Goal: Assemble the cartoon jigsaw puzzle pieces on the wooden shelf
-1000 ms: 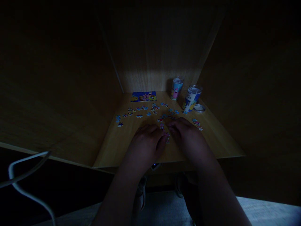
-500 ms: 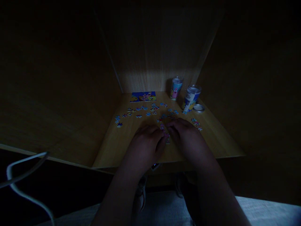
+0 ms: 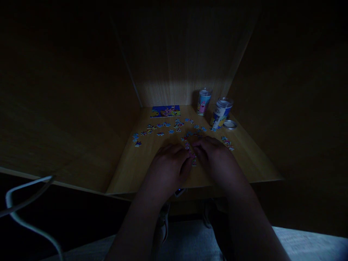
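Note:
Both of my hands meet over the near middle of a wooden desk, around a few pinkish jigsaw puzzle pieces (image 3: 187,145). My left hand (image 3: 172,163) is closed, thumb and forefinger pinched on a jigsaw piece (image 3: 192,155) that is mostly covered. Just across from it, my right hand (image 3: 213,154) has its fingers curled together, with the fingertips down by the same pieces. Whatever those fingertips grip is hidden. Another piece (image 3: 194,163) shows on the desk below the left fingertips. Several loose blue puzzle pieces (image 3: 178,124) lie beyond my hands.
A blue cartoon picture card (image 3: 165,111) lies at the back left of the desk (image 3: 130,177). Two printed cans (image 3: 203,102) with clear tops stand at the back right, beside a round lid (image 3: 230,124). Wooden panels enclose the sides. A white cable (image 3: 27,224) hangs at lower left.
Almost nothing differs. My hands keep the same pose over the puzzle pieces, and the view has shifted very slightly.

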A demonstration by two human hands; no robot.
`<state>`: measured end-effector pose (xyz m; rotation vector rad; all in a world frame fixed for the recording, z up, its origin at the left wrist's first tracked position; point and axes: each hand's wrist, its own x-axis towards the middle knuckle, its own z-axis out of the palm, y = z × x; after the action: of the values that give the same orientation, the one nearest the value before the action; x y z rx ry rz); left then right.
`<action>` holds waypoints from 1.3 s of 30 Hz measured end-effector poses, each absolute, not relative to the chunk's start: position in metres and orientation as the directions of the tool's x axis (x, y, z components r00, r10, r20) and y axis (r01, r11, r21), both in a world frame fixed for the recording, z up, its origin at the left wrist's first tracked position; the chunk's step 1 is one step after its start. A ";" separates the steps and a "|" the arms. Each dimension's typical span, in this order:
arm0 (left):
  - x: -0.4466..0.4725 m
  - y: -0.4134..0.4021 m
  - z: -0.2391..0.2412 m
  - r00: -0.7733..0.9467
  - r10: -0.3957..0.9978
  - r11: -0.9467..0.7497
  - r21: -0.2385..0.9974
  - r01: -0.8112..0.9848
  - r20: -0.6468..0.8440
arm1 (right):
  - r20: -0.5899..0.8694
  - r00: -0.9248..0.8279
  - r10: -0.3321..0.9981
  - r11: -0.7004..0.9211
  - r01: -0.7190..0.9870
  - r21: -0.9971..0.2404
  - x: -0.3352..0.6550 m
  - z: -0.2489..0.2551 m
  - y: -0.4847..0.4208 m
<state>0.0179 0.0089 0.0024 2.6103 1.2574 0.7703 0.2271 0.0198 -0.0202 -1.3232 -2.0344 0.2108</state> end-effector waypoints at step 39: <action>0.016 0.010 0.001 0.521 0.755 -0.647 0.325 0.690 0.398 | 0.408 -0.238 0.881 0.431 0.758 -0.490 0.226 -0.019 0.021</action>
<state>0.0162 0.0102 0.0007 2.6277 1.2546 0.7820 0.2260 0.0206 -0.0187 -1.3759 -2.0471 0.2489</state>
